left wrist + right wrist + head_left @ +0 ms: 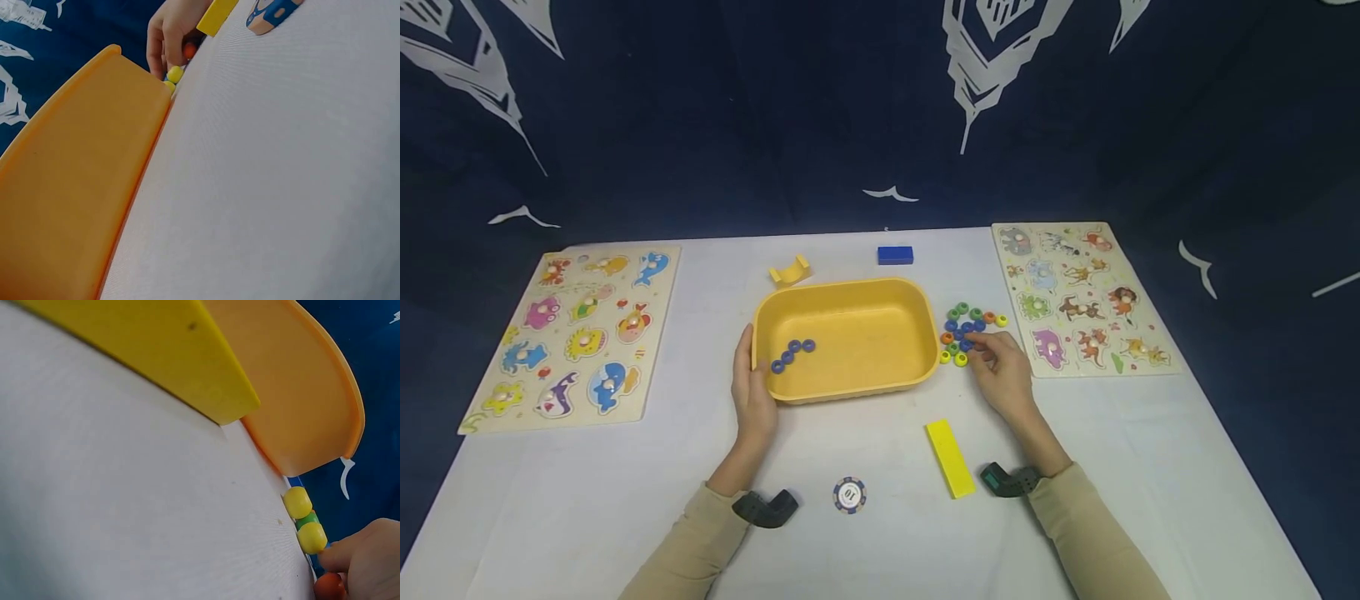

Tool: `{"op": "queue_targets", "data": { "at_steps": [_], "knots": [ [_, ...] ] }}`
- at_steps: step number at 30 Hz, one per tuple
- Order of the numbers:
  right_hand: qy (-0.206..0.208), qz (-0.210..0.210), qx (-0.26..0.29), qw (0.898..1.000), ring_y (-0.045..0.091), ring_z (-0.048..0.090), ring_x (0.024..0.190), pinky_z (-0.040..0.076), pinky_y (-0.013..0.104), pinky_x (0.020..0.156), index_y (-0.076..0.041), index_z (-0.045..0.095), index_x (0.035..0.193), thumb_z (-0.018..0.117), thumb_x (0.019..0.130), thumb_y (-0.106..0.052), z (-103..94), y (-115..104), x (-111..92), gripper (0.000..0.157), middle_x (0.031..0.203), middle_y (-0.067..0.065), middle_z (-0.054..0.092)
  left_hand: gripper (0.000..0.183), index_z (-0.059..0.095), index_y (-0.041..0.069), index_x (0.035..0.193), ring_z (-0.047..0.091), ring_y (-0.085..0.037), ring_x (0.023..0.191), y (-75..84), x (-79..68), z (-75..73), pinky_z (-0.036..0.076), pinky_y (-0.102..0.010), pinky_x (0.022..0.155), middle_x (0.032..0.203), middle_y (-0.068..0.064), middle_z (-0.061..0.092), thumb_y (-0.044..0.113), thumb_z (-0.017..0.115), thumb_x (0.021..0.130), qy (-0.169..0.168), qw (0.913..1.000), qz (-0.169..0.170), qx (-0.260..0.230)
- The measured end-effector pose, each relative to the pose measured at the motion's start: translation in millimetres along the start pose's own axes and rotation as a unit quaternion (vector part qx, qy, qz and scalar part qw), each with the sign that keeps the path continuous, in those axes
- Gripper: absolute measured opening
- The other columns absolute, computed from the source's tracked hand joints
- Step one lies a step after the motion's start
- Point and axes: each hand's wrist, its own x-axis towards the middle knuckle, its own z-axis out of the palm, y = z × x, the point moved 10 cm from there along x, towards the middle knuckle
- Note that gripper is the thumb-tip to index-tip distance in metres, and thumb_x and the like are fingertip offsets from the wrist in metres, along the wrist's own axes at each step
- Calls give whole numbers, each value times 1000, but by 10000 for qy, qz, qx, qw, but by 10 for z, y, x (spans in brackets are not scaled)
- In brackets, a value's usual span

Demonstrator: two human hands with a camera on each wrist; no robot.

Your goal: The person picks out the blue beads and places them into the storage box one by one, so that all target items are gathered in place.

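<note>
Just beyond and left of the right hand (1003,375), coloured beads (967,327)

So the number I can make out on my table (808,554) is a 10, printed dark on the pale round middle of the poker-style chip (850,495) lying flat in front of me, with the digits sitting crooked from where I'm looking. Around that number the chip's rim runs in dark blue and pale blocks, and whatever finer marks are on those are way too small for me to read. My left wrist cam only catches what looks like the chip's patterned blue-and-tan edge, number face cut off, lol.
</note>
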Motion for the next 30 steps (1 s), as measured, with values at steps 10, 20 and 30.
{"op": "queue_targets", "data": {
  "at_steps": [10, 20, 30],
  "knots": [
    [142, -262, -27, 9996, 12, 51, 70, 44, 24, 57, -9, 62, 99, 65, 79, -14, -3, -86, 38, 21, 79, 1, 55, 54, 18, 0, 140, 18, -20, 135, 243, -23, -2, 16, -29, 112, 146, -14, 20, -4, 24, 86, -35, 10000, -49, -34],
    [-154, -1138, 517, 9920, 12, 48, 66, 38, 21, 49, -6, 56, 103, 61, 83, -16, -129, -936, 312, 23, 77, 1, 56, 54, 20, 10, 141, 19, -9, 134, -12, 32, -16, 17, -25, 111, 146, -4, 22, 3, 26, 88, 26, 10000, -7, -25],
    [-2625, -954, 155, 9601, 10, 50, 60, 42, 23, 52, -17, 57, 97, 61, 82, -24, 996, -1627, 444, 17, 74, -7, 57, 54, 20, 6, 140, 20, -13, 134, 115, 2, 1, 17, -27, 111, 146, -9, 22, -2, 26, 88, 23, 9998, -168, -77]
  ]
}}
